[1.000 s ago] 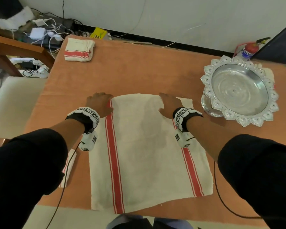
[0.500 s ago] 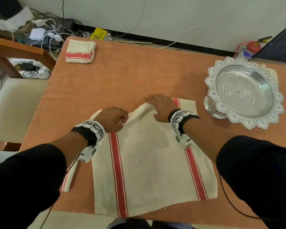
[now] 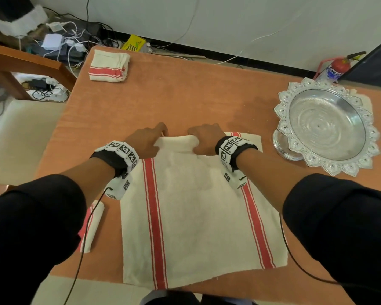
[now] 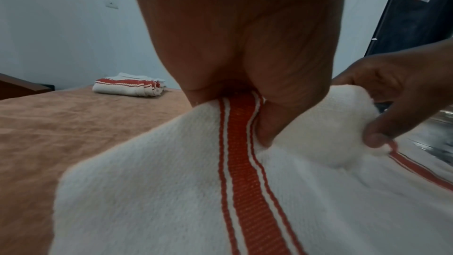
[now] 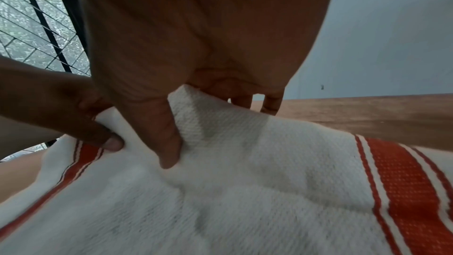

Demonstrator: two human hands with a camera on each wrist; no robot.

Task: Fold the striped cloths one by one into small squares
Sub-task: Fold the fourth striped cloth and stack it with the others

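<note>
Both hands drawn together since half a second ago: left hand (image 3: pixel 146 139) and right hand (image 3: pixel 204 138) each pinch the far edge of the striped cloth (image 3: pixel 198 219). Cloth body lies nearward of the fingers, stripes running toward the person; fold likely comes that way.

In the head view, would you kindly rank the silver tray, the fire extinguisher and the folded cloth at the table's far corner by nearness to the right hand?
From the right hand:
1. Silver tray, to its right.
2. Folded cloth, far left corner.
3. Fire extinguisher, on the floor beyond the tray.
</note>
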